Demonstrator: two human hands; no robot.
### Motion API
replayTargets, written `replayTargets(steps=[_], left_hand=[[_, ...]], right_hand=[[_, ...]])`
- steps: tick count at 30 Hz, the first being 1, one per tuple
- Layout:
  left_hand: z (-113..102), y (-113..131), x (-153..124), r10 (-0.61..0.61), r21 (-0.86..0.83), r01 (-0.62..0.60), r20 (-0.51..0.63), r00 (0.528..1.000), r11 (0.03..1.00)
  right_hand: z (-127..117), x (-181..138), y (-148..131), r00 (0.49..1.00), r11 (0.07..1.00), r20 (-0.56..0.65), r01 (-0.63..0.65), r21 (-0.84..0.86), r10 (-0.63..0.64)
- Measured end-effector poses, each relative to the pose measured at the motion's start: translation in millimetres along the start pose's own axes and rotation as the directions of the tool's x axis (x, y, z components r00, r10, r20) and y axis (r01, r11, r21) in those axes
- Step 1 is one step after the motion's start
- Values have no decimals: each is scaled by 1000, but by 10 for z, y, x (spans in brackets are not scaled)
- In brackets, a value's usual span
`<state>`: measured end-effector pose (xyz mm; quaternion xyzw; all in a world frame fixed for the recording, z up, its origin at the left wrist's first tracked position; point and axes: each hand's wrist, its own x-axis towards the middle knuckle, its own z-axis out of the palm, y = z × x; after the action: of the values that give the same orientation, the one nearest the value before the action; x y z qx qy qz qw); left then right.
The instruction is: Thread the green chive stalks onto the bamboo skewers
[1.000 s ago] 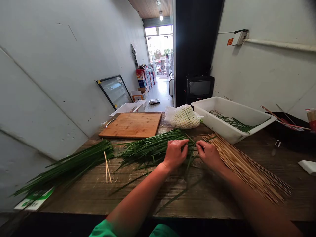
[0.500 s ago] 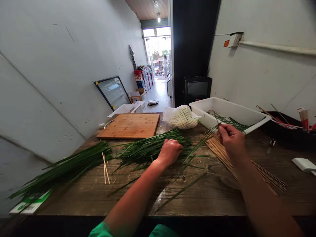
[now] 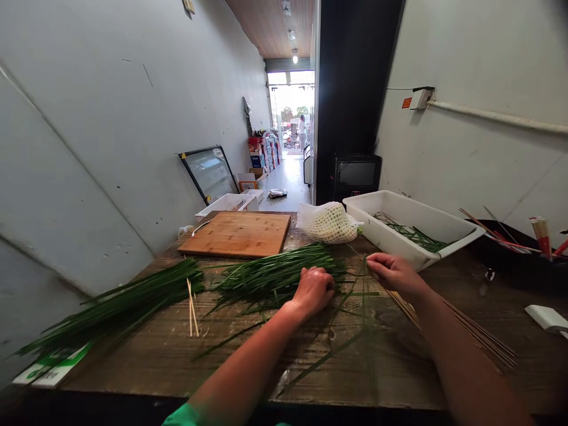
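A loose pile of garlic chives (image 3: 270, 272), long flat green leaves, lies across the middle of the wooden table. My left hand (image 3: 314, 289) is at the pile's right end, its fingers curled down on the chives; the fingertips are hidden. Farther right, my right hand (image 3: 394, 273) pinches a thin chive leaf (image 3: 364, 302), which hangs down blurred from the fingertips. A few stray leaves lie on the wood below my hands. Under my right forearm is a spread of thin bamboo skewers (image 3: 481, 334).
A second chive bunch (image 3: 128, 302) lies left, beside short pale sticks (image 3: 191, 307). Behind are a cutting board (image 3: 239, 234) and a net-wrapped vegetable (image 3: 331, 223). A white bin (image 3: 412, 219) with cut greens and a black tray (image 3: 510, 266) stand right.
My right hand has moved left and down, away from the white bin's edge, with the chive leaf now hanging downward. My left hand stays at the pile, and the view has tilted up slightly.
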<state>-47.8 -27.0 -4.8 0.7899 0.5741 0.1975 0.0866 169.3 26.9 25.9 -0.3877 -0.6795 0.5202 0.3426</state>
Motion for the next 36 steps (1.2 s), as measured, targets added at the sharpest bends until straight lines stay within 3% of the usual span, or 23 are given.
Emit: replayTargets(steps=[3, 6, 13, 18, 30, 36], left_hand=[[4, -2, 10, -13, -65, 10, -46, 999, 998], [-17, -8, 39, -55, -126, 36, -153, 987, 991], [-37, -52, 97, -223, -424, 71, -321, 921, 903], [-70, -71, 109, -334, -591, 96, -309, 890, 801], [-38, -127, 151, -401, -778, 68, -245, 883, 625], [-55, -121, 158, -481, -889, 73, -174, 860, 452]], right_hand=[[54, 80, 145, 999, 962, -6, 33, -269, -36], [83, 105, 204, 995, 899, -45, 62, -434, -90], [272, 27, 82, 984, 846, 56, 172, -505, -167], [346, 1, 70, 977, 807, 54, 201, -555, -206], [373, 0, 50, 976, 793, 26, 191, -579, -216], [396, -41, -10, 974, 783, 22, 193, -591, -223]])
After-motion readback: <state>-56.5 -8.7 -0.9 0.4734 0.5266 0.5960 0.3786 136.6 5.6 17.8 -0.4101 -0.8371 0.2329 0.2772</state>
